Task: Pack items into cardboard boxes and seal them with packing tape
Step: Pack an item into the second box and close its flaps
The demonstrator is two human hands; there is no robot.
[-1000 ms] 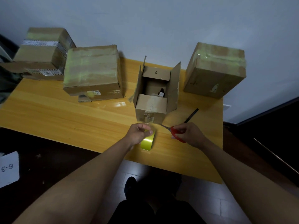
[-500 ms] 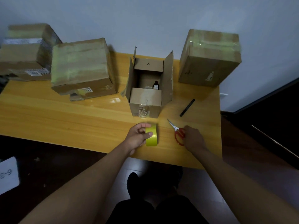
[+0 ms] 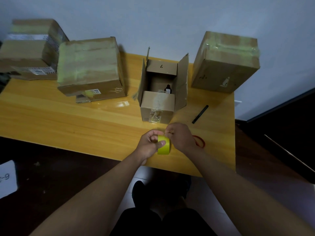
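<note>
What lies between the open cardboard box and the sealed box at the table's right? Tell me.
Head view: only bare yellow wooden table between open cardboard box and sealed box.

Right hand (image 3: 183,137) lets go of the red scissors (image 3: 199,142), now lying on the table (image 3: 68,120) just right of it, and moves left to pick at the tape roll (image 3: 164,145) the left hand (image 3: 150,144) now lifts.

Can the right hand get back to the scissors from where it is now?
Probably yes. The scissors lie on the table just beside the right hand, nothing between them, but it is busy picking at the tape roll.
</note>
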